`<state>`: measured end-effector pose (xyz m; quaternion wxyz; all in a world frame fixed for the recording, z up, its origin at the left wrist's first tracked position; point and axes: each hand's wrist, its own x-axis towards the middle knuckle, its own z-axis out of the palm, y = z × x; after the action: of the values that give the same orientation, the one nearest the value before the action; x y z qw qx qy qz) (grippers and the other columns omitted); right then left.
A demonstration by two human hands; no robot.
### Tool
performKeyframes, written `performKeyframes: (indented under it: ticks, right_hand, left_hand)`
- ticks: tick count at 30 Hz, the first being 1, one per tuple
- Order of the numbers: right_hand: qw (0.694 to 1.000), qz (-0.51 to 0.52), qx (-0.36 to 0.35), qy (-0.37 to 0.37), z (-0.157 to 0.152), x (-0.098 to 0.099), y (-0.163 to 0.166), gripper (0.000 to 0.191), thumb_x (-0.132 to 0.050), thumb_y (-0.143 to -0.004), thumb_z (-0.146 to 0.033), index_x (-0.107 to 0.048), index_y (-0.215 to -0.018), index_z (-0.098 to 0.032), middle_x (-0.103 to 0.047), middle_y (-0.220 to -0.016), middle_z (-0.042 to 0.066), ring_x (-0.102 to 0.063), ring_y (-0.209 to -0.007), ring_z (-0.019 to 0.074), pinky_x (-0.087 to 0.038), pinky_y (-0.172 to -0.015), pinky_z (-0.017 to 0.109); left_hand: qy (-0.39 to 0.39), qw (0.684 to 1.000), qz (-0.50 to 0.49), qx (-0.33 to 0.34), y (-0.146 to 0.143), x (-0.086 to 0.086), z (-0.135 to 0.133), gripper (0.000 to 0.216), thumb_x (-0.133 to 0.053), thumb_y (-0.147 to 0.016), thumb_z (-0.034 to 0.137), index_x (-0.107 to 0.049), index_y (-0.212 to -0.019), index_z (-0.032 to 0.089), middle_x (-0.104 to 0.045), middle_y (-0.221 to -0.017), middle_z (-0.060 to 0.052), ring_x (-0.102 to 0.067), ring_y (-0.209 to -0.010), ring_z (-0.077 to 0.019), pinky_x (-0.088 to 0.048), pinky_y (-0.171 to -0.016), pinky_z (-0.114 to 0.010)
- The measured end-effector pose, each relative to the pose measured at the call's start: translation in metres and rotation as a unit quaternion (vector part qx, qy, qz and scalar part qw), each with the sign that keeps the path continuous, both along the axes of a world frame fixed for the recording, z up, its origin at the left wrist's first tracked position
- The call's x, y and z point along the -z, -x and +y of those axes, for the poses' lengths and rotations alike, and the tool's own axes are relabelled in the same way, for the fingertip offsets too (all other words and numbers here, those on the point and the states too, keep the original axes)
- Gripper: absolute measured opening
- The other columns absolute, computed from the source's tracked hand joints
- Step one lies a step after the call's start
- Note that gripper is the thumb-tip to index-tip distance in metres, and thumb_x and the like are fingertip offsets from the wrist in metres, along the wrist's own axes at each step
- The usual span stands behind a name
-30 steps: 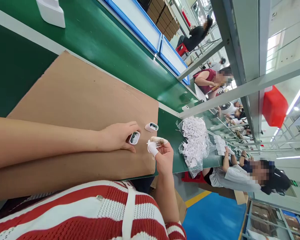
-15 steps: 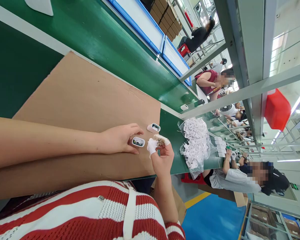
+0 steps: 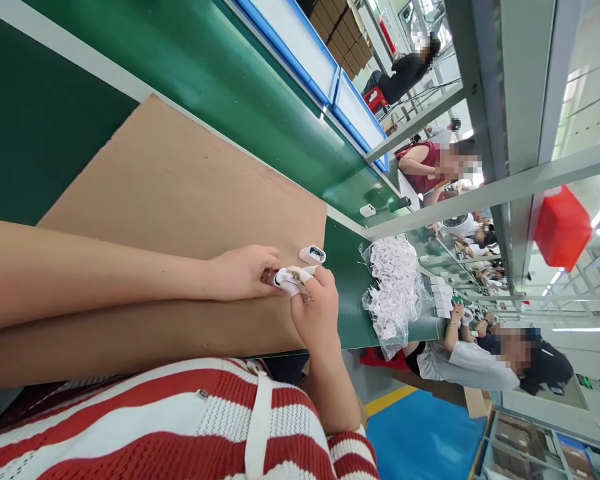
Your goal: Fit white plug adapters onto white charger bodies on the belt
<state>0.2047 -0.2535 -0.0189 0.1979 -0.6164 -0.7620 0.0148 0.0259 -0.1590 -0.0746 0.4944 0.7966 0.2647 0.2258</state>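
Observation:
My left hand (image 3: 243, 272) lies over the cardboard sheet, its fingers and thumb closed around a white oval-ended plastic casing (image 3: 277, 278). The casing's open end faces my right hand (image 3: 316, 303). White covers wrap the thumb and a fingertip of that hand, and they pinch a small white part with metallic bits (image 3: 293, 273) at the casing's opening. How far the part is inside is hidden by the fingers. A second white casing (image 3: 313, 254) lies just beyond both hands, open end showing, with dark metal inside.
The cardboard sheet (image 3: 205, 180) covers part of the green bench (image 3: 344, 287). A clear bag of small white parts (image 3: 393, 287) sits to the right. Another white casing (image 3: 367, 211) rests on the far green strip. A co-worker in a grey shirt (image 3: 475, 360) works farther along.
My right hand has moved left with the small part, bringing it to the casing's opening. The left hand still grips the casing, now tilted toward the right hand.

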Motion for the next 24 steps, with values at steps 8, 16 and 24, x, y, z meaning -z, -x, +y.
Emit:
performKeyframes:
  ticks: [8,16,24]
  right_hand:
    - [0.999,-0.021,-0.040,0.018,0.004,-0.019,-0.003,0.037,-0.056,-0.080,0.003,-0.075,-0.102,-0.020,-0.062,-0.092,0.006,-0.056,-0.090,0.0230,-0.047,-0.076,0.033]
    - [0.996,-0.070,-0.049,0.017,0.006,-0.006,-0.001,0.023,-0.057,-0.077,0.001,-0.064,-0.078,-0.021,-0.055,-0.082,0.004,-0.049,-0.080,0.0217,-0.040,-0.067,0.033]
    - [0.998,0.028,0.026,0.040,0.014,0.009,0.001,0.016,-0.063,-0.076,-0.008,-0.071,-0.081,-0.021,-0.053,-0.080,0.002,-0.051,-0.073,0.0177,-0.041,-0.062,0.030]
  left_hand:
    - [-0.003,1.000,0.005,-0.005,-0.002,0.001,0.000,0.034,-0.066,-0.081,0.048,-0.062,-0.067,0.017,-0.060,-0.081,-0.005,-0.057,-0.067,-0.0171,-0.041,-0.063,-0.029]
    - [-0.012,1.000,-0.010,-0.002,-0.003,-0.002,0.000,0.034,-0.063,-0.083,0.044,-0.056,-0.063,0.018,-0.057,-0.076,-0.005,-0.054,-0.063,-0.0168,-0.039,-0.061,-0.030]
    - [-0.020,1.000,0.011,-0.019,-0.001,0.003,-0.001,0.040,-0.060,-0.084,0.054,-0.061,-0.066,0.018,-0.056,-0.077,-0.005,-0.056,-0.066,-0.0176,-0.041,-0.063,-0.030]
